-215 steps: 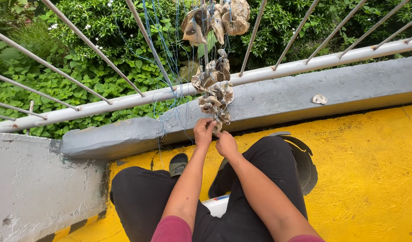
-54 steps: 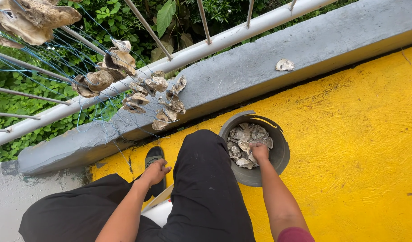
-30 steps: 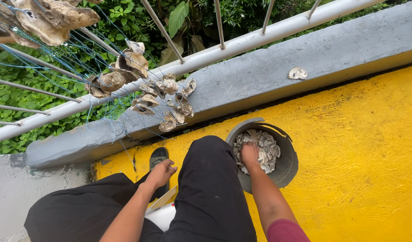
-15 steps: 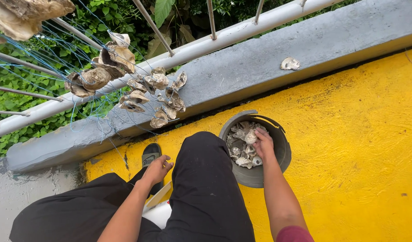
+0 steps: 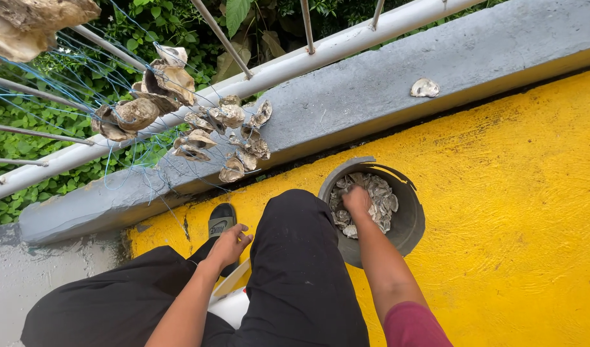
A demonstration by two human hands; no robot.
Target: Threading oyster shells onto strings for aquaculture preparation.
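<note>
My right hand [image 5: 356, 200] reaches down into a dark round bucket [image 5: 412, 222] and rests among the grey oyster shells [image 5: 379, 196] inside; whether its fingers grip one I cannot tell. My left hand [image 5: 228, 245] hangs with loose fingers between my black-trousered knees, above a black sandal [image 5: 221, 222], holding nothing. A string of oyster shells [image 5: 234, 138] on blue cord [image 5: 124, 164] dangles from the white railing [image 5: 275, 61] in front of me.
A grey concrete kerb [image 5: 372, 96] runs along the yellow floor [image 5: 513, 212], with one loose shell [image 5: 425, 87] lying on it. More shells [image 5: 25, 22] hang at the top left. Green plants grow beyond the railing. A white object [image 5: 234, 307] sits under my legs.
Earlier both hands worked at the hanging shell string. Since then my right hand went into the bucket and has shifted among the shells; my left hand stays by the sandal.
</note>
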